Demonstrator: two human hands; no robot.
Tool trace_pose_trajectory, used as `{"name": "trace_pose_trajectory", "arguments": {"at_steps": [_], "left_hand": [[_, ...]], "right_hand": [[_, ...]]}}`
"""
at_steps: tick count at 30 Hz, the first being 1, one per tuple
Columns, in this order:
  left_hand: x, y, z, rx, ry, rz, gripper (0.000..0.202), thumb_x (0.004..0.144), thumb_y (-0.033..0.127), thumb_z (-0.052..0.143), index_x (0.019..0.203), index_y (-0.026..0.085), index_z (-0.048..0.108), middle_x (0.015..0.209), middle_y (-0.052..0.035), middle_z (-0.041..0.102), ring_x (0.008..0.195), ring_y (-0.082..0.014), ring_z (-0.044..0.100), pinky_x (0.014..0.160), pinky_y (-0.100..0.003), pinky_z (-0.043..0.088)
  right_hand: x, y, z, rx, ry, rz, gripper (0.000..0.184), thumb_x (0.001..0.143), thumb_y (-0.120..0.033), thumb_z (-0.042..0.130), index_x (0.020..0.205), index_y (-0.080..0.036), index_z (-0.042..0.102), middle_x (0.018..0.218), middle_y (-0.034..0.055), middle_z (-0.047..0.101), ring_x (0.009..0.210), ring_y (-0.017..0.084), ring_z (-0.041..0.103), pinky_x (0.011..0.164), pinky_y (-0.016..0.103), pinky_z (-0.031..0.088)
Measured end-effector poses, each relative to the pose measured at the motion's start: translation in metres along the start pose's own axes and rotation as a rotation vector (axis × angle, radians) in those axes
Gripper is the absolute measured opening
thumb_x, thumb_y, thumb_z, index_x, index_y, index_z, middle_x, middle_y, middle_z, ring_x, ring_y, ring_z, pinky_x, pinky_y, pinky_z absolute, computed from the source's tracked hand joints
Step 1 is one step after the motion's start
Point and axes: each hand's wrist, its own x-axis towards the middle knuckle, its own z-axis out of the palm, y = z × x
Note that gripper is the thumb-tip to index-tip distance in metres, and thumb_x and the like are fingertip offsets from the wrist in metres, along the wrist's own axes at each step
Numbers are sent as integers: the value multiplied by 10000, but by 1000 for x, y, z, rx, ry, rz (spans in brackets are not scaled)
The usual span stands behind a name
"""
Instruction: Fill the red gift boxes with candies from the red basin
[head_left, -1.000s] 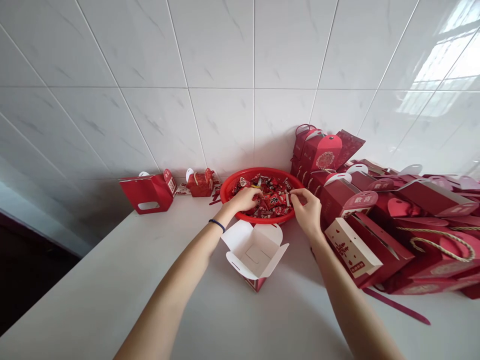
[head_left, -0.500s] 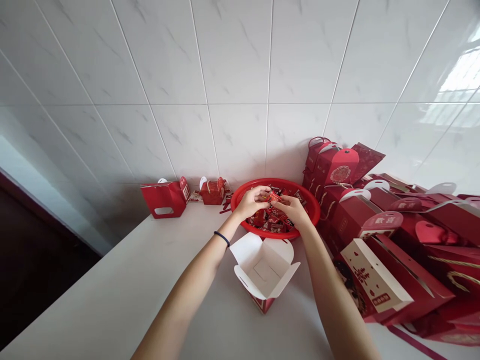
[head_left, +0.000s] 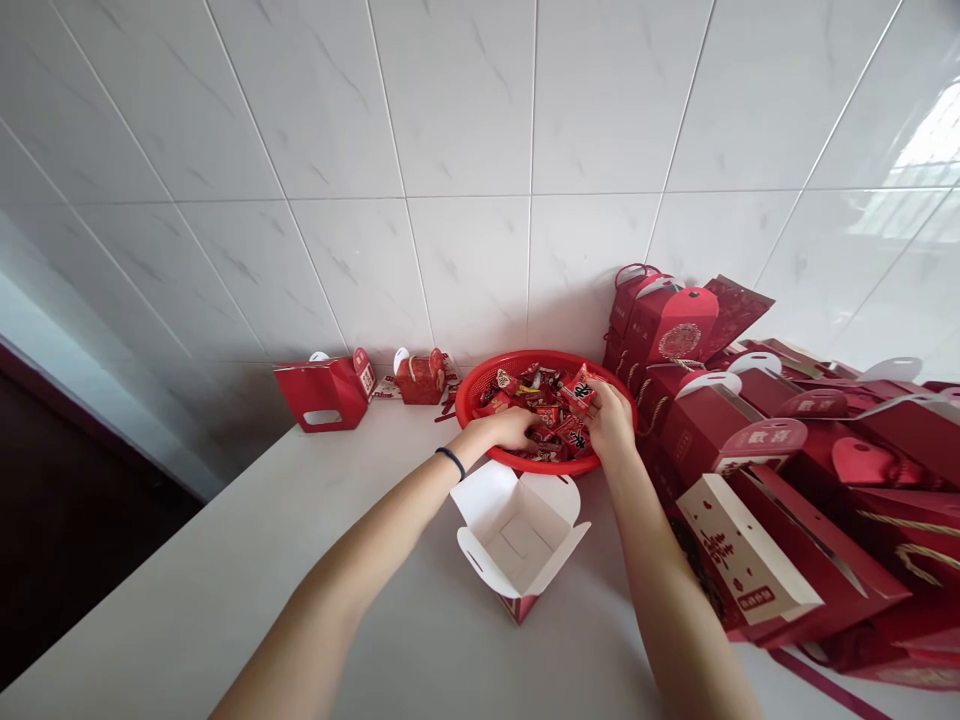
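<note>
Right hand [head_left: 611,420] is clamping a red packet [head_left: 579,388] by its right edge, holding it over the right side of the basket [head_left: 551,467]. Packet is looking shiny, with a bold black character showing on its face. Left hand [head_left: 514,428] is reaching into the wrapped sweets [head_left: 547,415] at basket left; fingertips are hiding among them, so can't tell if it's gripping anything. Sweets are lying jumbled, mostly red wrappers with black or pale print; lettering is mostly too small to read. Basket is standing on the table [head_left: 285,510] near the tiled wall, showing bright red plastic and perforated sides. Carton [head_left: 517,545] is sitting just in front, flaps splaying outward, white inside, red outside.
</note>
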Motion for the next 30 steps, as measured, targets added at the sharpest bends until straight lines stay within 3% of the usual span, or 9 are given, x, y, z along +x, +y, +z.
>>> {"name": "trace_pose_trajectory", "arguments": {"at_steps": [5,8,11,13,16,20,25,30], "left_hand": [[5,11,1,89,-149,-7,560,640,301,827,1182,215,716,1232,-106,737,1121,-347,660,912,-367,509],[6,15,2,67,-228,24,441,651,245,809,1086,211,751,1167,-80,761,1028,-315,689,839,-336,522],[4,16,3,11,-226,58,316,681,206,783,996,197,766,1020,-62,786,912,-283,706,783,-321,526],[3,14,3,-48,-149,81,277,740,241,764,1014,196,755,1024,-57,782,925,-265,705,816,-316,527],[3,10,0,-157,62,105,292,848,308,691,1112,184,711,1170,-83,739,1048,-255,676,916,-329,517],[6,3,0,-297,281,118,389,844,217,666,1229,165,645,1203,-109,696,1006,-224,670,883,-348,550],[8,-4,2,-401,424,145,577,727,62,696,1283,202,626,1274,-88,661,1010,-200,656,878,-329,557],[10,-10,1,-469,501,146,682,727,75,707,1387,193,580,1169,-92,714,1013,-211,672,887,-341,553]], "right_hand": [[-5,-4,4,99,39,62,278,658,-360,766,808,-198,597,670,-12,652,600,148,658,502,236,549],[-8,-7,7,132,45,97,255,652,-313,773,799,-194,602,664,-19,646,590,142,658,476,218,529],[-10,-9,9,158,56,124,207,653,-262,758,780,-184,615,661,-13,650,569,133,645,451,205,506],[-10,-10,9,175,68,130,172,665,-241,743,766,-180,617,643,-15,646,545,122,627,435,196,487],[-9,-11,9,198,87,123,152,688,-235,736,737,-180,603,605,-25,630,503,108,593,416,188,462],[-9,-11,10,217,98,111,136,708,-232,731,733,-176,609,588,-36,627,482,100,582,406,182,447],[-10,-11,11,232,93,108,107,712,-217,729,741,-176,634,617,-27,665,498,104,604,414,181,454],[-12,-13,11,233,85,111,102,693,-198,736,746,-172,653,642,-15,684,530,107,622,433,176,463]]}}
